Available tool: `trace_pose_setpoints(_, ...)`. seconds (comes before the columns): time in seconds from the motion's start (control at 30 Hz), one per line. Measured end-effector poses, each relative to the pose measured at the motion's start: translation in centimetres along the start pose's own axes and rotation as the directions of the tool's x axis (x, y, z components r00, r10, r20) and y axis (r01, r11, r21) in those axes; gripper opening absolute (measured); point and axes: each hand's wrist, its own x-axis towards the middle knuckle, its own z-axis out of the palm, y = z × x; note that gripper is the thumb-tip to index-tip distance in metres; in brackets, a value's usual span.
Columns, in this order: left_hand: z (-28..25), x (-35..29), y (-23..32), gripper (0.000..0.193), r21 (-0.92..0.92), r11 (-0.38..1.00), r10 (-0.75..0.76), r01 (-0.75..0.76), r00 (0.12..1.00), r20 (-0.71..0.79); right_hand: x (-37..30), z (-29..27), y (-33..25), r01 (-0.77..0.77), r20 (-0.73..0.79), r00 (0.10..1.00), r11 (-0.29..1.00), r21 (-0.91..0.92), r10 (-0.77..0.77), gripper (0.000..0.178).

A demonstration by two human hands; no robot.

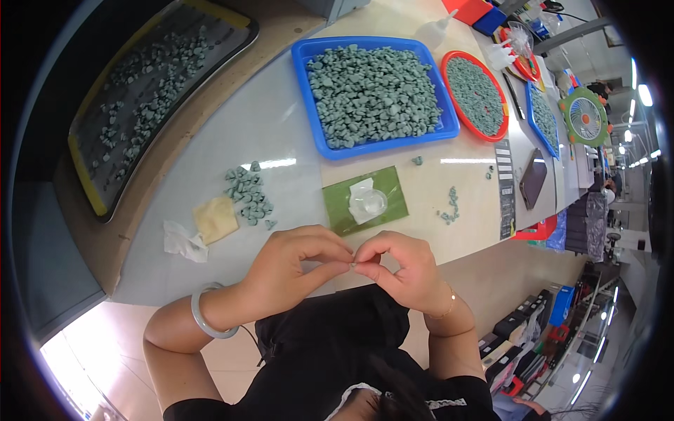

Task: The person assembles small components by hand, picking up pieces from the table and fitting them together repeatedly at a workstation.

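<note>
My left hand (291, 270) and my right hand (404, 270) meet just in front of the bench's near edge. Thumb and forefinger of each are pinched together at one spot, around a tiny thing too small to name. Beyond them lies a green mat (338, 210) carrying a white paper piece (361, 188) and a small clear dish (372, 203). To the left is a loose heap of grey-green pieces (249, 196). A smaller row of such pieces (453, 203) lies to the right.
A blue tray (393, 145) full of grey-green pieces stands behind the mat, beside a red round tray (484, 137). At left are a yellow cloth-like square (215, 219), crumpled tissue (184, 242) and a dark yellow-edged surface (91, 165). A phone-like object (533, 179) and fan (584, 118) are right.
</note>
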Motion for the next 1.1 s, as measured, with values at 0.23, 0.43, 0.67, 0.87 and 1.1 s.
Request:
trace_pose_setpoints(0.23,-0.2,-0.5,0.3,0.004,0.069,0.997,0.028,-0.025,0.998,-0.048,0.3,1.4,1.1,-0.072,-0.049,0.995,0.963,0.261,0.088,0.013)
trace_pose_setpoints(0.43,-0.6,-0.2,-0.7,0.005,-0.410,0.867,-0.247,0.283,0.959,0.138,0.7,2.0,1.0,0.329,-0.206,0.891,0.888,-0.320,-0.405,0.017)
trace_pose_setpoints(0.67,-0.7,0.0,-1.0,0.007,-0.442,0.831,-0.266,0.337,0.939,0.216,0.4,2.5,2.0,0.380,-0.221,0.822,0.795,-0.474,-0.525,0.017)
trace_pose_setpoints(0.87,-0.9,0.2,-0.9,0.012,-0.513,0.804,-0.291,0.300,0.952,0.101,2.1,-1.6,2.9,0.200,-0.246,0.839,0.696,-0.689,-0.485,0.016)
trace_pose_setpoints(1.1,-1.1,0.2,-0.9,0.022,-0.502,0.795,-0.344,0.340,0.935,0.089,2.5,-2.1,3.0,0.193,-0.183,0.843,0.603,-0.774,-0.506,0.017)
